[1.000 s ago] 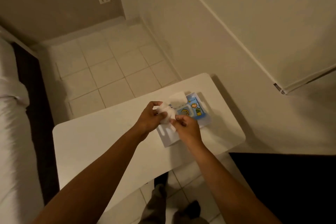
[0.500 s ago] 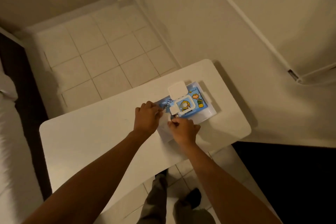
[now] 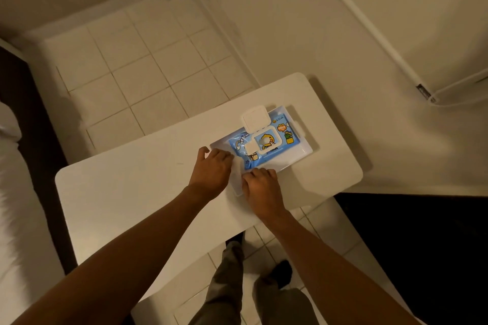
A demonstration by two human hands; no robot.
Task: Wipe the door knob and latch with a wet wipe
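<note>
fingertips of both hands curl out of sight; pack (image 3: 266, 149) print too small to read (tray's near corner covered).

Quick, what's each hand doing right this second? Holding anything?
Left hand: fingers curled, pressing the white wet wipe down on the table.
Right hand: curled at the wipe's other edge; grip cannot be told.
</note>
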